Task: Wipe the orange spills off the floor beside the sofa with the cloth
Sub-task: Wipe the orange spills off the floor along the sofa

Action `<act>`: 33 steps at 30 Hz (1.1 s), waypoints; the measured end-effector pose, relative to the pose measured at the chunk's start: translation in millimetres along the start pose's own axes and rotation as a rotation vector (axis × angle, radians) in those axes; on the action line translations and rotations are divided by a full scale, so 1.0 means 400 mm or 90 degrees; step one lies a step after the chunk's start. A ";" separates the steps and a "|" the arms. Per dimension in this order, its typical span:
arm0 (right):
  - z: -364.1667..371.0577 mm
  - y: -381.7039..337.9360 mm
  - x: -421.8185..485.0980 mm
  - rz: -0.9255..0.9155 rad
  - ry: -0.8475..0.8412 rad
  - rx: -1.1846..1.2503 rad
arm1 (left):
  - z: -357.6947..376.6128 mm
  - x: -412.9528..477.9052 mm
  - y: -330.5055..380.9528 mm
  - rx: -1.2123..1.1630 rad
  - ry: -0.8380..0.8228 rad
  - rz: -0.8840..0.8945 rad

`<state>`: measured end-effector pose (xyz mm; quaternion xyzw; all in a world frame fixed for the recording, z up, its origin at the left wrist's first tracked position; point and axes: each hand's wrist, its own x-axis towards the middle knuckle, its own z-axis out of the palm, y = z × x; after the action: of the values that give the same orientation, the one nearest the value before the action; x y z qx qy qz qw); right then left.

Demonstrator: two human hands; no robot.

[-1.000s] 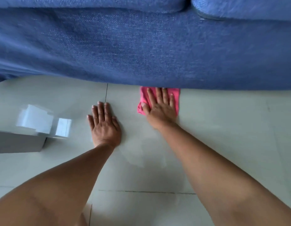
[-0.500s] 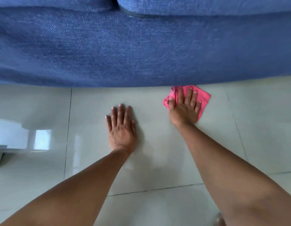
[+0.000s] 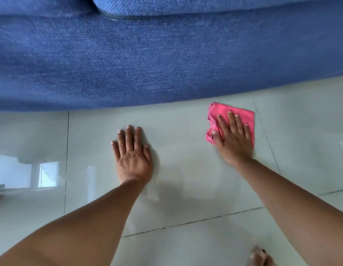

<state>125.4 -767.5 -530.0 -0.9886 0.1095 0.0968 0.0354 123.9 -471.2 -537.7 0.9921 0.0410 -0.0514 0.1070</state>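
My right hand [image 3: 233, 140] presses flat, fingers spread, on the pink cloth [image 3: 222, 112] at right of centre near the sofa [image 3: 147, 60], my left hand [image 3: 133, 154] open on the glossy floor [image 3: 186, 179], where either palm may slip.

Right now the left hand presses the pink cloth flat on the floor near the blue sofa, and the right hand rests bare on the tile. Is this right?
Not quite: the hands are swapped. In the head view the right hand presses the cloth near the sofa, and the left hand rests bare on the tile.

Bare toes [image 3: 260, 255] at the bottom edge; bright window reflection [image 3: 22, 171] at left.
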 end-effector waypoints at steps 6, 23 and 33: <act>-0.034 -0.229 0.147 0.048 -0.013 0.075 | -0.001 0.002 0.003 0.011 -0.004 -0.001; -0.037 0.049 0.104 0.174 -0.049 0.088 | 0.052 0.066 0.351 -0.009 -0.060 0.202; 0.010 0.322 -0.153 -0.151 -0.034 -0.058 | 0.080 0.070 0.363 0.003 -0.022 0.184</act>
<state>37.2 -879.7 -528.1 -0.9923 -0.0135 0.1230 0.0049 162.2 -617.4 -541.6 0.9869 -0.1044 -0.0522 0.1113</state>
